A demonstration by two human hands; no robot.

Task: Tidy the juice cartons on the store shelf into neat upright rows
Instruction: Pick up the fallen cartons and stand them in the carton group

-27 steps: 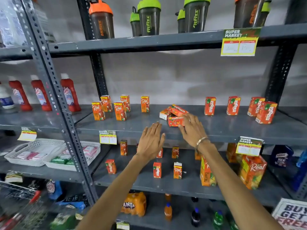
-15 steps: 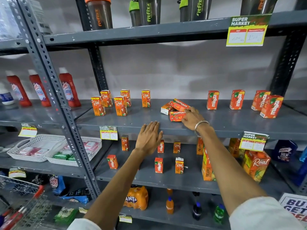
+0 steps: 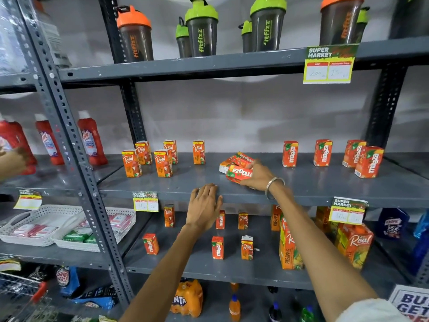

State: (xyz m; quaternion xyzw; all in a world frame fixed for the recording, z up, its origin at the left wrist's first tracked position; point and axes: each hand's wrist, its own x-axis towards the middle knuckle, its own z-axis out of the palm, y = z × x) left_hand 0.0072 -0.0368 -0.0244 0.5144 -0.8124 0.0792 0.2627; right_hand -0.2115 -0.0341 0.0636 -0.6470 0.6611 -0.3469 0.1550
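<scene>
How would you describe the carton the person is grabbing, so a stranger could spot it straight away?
Find the middle grey shelf, the one below the shaker bottles. Near its centre lies a small heap of toppled cartons, between the upright Real cartons and the upright Maaza cartons. The one meant is the front Maaza carton, under the right hand: it lies on its side, logo upside down.

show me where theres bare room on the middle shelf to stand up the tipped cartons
Bare shelf lies between the lone Real carton and the first upright Maaza carton, behind the tipped pile under the right hand. The front strip by the left hand is free too. Both ends are crowded.
</scene>
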